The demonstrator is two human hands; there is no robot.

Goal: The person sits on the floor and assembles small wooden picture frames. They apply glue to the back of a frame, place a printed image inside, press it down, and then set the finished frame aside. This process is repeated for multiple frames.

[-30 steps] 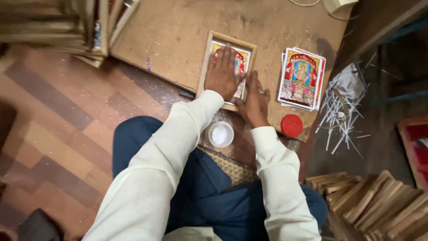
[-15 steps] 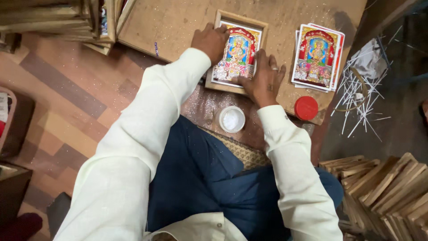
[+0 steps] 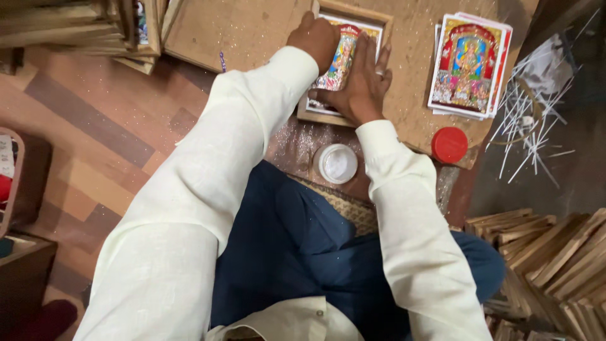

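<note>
Both hands press a colourful print (image 3: 334, 63) flat into a shallow wooden frame (image 3: 379, 16) at the upper middle of the frame. The left hand (image 3: 314, 39) lies closed-fingered on its upper left corner; the right hand (image 3: 360, 85) spreads open-palmed over the lower half, gripping nothing. Even pressure outward from the centre would seat it without creases.

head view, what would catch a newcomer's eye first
Both hands press on a bright picture in a wooden frame at top centre: left hand on its upper left corner, right hand flat across it. A stack of prints lies to the right, with a red lid below it.
</note>
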